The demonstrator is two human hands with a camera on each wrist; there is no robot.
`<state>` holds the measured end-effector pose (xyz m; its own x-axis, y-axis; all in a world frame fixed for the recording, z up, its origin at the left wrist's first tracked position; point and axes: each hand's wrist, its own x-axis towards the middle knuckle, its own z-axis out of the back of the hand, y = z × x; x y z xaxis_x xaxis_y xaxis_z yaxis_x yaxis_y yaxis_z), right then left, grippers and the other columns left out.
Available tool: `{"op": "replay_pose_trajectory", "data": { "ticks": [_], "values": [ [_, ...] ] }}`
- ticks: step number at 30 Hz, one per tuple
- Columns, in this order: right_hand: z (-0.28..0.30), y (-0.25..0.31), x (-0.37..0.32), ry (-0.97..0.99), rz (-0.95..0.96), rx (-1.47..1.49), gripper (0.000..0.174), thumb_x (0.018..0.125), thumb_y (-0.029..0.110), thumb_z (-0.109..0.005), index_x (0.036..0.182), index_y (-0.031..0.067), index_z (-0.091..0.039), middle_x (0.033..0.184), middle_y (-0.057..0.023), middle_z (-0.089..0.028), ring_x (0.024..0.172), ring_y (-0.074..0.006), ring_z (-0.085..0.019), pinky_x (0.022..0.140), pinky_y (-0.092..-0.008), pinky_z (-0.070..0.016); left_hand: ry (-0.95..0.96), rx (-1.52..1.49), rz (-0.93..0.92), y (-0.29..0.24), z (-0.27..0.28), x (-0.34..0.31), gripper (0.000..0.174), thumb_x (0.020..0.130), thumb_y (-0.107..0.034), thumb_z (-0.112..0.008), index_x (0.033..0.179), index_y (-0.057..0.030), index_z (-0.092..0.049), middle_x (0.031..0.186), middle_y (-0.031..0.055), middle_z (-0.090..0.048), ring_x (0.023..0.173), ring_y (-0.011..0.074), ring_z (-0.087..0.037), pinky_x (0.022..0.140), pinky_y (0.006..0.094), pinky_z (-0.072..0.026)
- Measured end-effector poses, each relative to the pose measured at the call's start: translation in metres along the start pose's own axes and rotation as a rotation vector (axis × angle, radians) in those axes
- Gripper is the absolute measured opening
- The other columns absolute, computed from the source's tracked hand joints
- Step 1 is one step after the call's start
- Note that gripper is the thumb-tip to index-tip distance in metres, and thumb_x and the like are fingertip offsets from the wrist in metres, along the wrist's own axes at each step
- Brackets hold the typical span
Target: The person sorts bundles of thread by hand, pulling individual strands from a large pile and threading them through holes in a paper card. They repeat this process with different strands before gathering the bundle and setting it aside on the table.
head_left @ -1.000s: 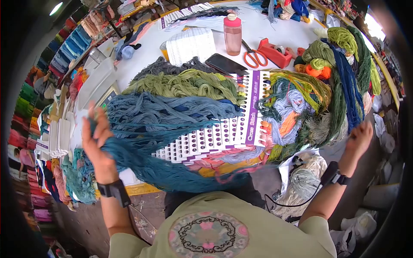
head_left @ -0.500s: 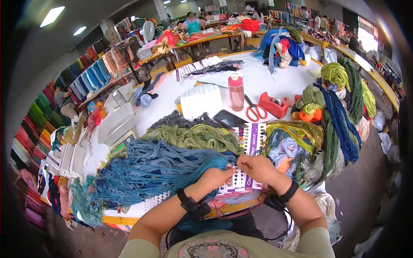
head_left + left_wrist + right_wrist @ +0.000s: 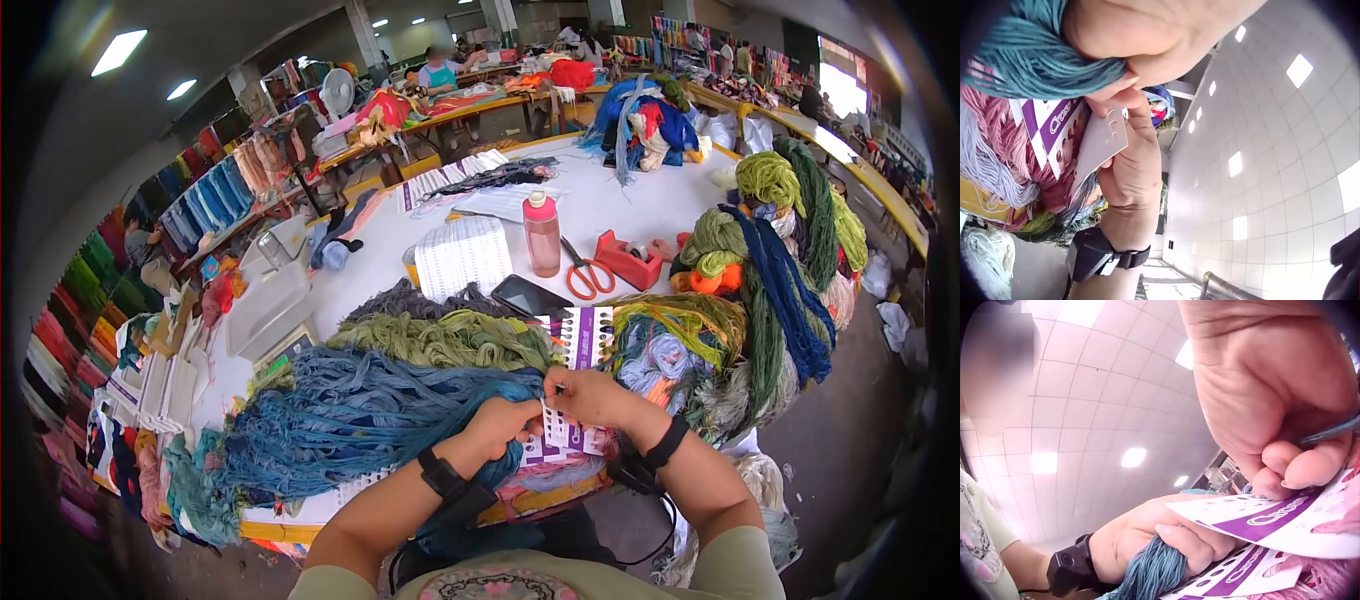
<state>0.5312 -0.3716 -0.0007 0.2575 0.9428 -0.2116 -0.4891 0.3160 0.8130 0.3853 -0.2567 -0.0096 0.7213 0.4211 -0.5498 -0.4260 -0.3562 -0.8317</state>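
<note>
Teal thread (image 3: 1154,569) hangs in a thick skein from my left hand (image 3: 500,428), whose fingers curl round it in the right wrist view. Against it, my right hand (image 3: 595,397) has its fingers curled, with blue strands (image 3: 1332,432) running into them. Its fingertips are right at the edge of a white and purple cross-stitch card (image 3: 1272,528) with a row of holes. More such cards (image 3: 1038,134) lie underneath, partly hidden by pink thread (image 3: 1010,131). Over the table, a long heap of blue thread (image 3: 340,410) spreads to the left of my hands.
Olive thread (image 3: 440,338) lies behind the blue heap. A phone (image 3: 530,297), a pink-capped bottle (image 3: 542,240), orange scissors (image 3: 590,278) and a red tape dispenser (image 3: 628,260) stand beyond. Many-coloured skeins (image 3: 775,270) crowd the right side; clear plastic trays (image 3: 265,310) stand left.
One second ago my hands were wide apart, the left raised with teal thread. They came together at the cards by half a second ago and remain there, with small finger movements.
</note>
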Motion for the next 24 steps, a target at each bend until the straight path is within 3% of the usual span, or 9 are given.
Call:
{"op": "replay_pose_trajectory", "data": {
  "ticks": [2, 3, 5, 6, 8, 13, 17, 21, 24],
  "values": [
    [0.0, -0.001, 0.0, 0.012, -0.013, 0.043, 0.014, 0.09, 0.019, -0.062, 0.098, 0.0079, -0.058, 0.066, -0.0074, -0.062, 0.055, -0.0152, -0.061, 0.05, -0.0289, -0.0486, -0.068, 0.337, 0.112, -0.027, -0.008, -0.028, 0.019, 0.088, -0.019, -0.063, 0.078, -0.0034, -0.065, 0.068, 0.0041, -0.06, 0.053, 0.008, -0.048, 0.048, 0.023, -0.0338],
    [0.0, -0.002, -0.001, 0.026, -0.025, 0.088, 0.015, 0.089, 0.018, -0.062, 0.098, 0.0071, -0.058, 0.066, -0.0066, -0.062, 0.056, -0.0141, -0.061, 0.05, -0.0281, -0.0483, -0.066, 0.339, 0.111, -0.016, 0.0, -0.021, 0.019, 0.088, -0.019, -0.063, 0.078, -0.0034, -0.065, 0.068, 0.0041, -0.06, 0.053, 0.008, -0.048, 0.048, 0.023, -0.0338],
    [-0.004, -0.021, 0.005, 0.042, 0.002, 0.192, 0.015, 0.089, 0.017, -0.064, 0.097, 0.0065, -0.059, 0.067, -0.0055, -0.062, 0.058, -0.0125, -0.06, 0.05, -0.0275, -0.0483, -0.139, 0.53, -0.286, 0.016, 0.022, 0.0, 0.017, 0.091, -0.019, -0.061, 0.083, -0.005, -0.064, 0.067, 0.0024, -0.06, 0.052, 0.0064, -0.047, 0.046, 0.0215, -0.0333],
    [-0.003, -0.024, 0.006, 0.065, 0.031, 0.296, 0.015, 0.088, 0.017, -0.065, 0.097, 0.006, -0.059, 0.068, -0.0043, -0.062, 0.059, -0.011, -0.06, 0.051, -0.0269, -0.0483, -0.139, 0.537, -0.289, 0.017, 0.021, -0.003, 0.017, 0.091, -0.019, -0.061, 0.083, -0.005, -0.064, 0.067, 0.0024, -0.06, 0.052, 0.0064, -0.047, 0.046, 0.0215, -0.0333],
    [0.0, -0.025, 0.005, 0.103, 0.024, 0.327, 0.012, 0.09, 0.014, -0.063, 0.098, 0.0058, -0.058, 0.072, -0.0006, -0.058, 0.063, -0.0074, -0.057, 0.052, -0.0226, -0.0476, -0.133, -0.028, -0.44, 0.018, 0.016, -0.01, 0.016, 0.094, -0.018, -0.058, 0.087, -0.0047, -0.064, 0.064, 0.0016, -0.058, 0.051, 0.0053, -0.045, 0.045, 0.021, -0.0323],
    [-0.007, -0.035, 0.01, 0.096, 0.057, 0.351, 0.013, 0.089, 0.015, -0.064, 0.096, 0.0053, -0.06, 0.07, -0.0022, -0.061, 0.063, -0.0087, -0.059, 0.054, -0.0244, -0.0491, -0.114, 0.025, -0.273, 0.024, 0.019, -0.006, 0.018, 0.093, -0.018, -0.059, 0.084, -0.0024, -0.064, 0.062, 0.0011, -0.055, 0.048, 0.006, -0.044, 0.044, 0.0207, -0.0328],
    [-0.007, -0.035, 0.009, 0.08, 0.057, 0.356, 0.01, 0.089, 0.012, -0.063, 0.096, 0.0058, -0.061, 0.071, -0.0016, -0.061, 0.062, -0.009, -0.058, 0.053, -0.0248, -0.0495, -0.112, 0.127, -0.274, 0.021, 0.024, -0.001, 0.023, 0.093, -0.02, -0.06, 0.08, -0.0016, -0.064, 0.062, 0.0016, -0.056, 0.047, 0.0065, -0.045, 0.044, 0.0211, -0.0315],
    [-0.006, -0.038, 0.007, 0.075, 0.074, 0.432, 0.008, 0.089, 0.009, -0.06, 0.097, 0.0072, -0.06, 0.075, 0.0007, -0.059, 0.065, -0.0077, -0.057, 0.054, -0.024, -0.0498, -0.114, 0.259, -0.268, 0.015, 0.025, -0.009, 0.039, 0.094, -0.038, -0.057, 0.08, -0.0024, -0.067, 0.057, 0.0033, -0.056, 0.046, 0.0085, -0.045, 0.045, 0.0237, -0.0338],
    [-0.004, -0.034, 0.006, 0.097, 0.046, 0.454, 0.011, 0.089, 0.008, -0.06, 0.099, 0.0067, -0.059, 0.077, 0.0022, -0.057, 0.067, -0.0058, -0.055, 0.054, -0.0227, -0.0492, -0.03, 0.1, -0.316, 0.022, 0.031, 0.003, 0.033, 0.094, -0.027, -0.057, 0.087, 0.0048, -0.064, 0.07, 0.0102, -0.065, 0.048, 0.0118, -0.051, 0.042, 0.0247, -0.0379]
  ]
}}
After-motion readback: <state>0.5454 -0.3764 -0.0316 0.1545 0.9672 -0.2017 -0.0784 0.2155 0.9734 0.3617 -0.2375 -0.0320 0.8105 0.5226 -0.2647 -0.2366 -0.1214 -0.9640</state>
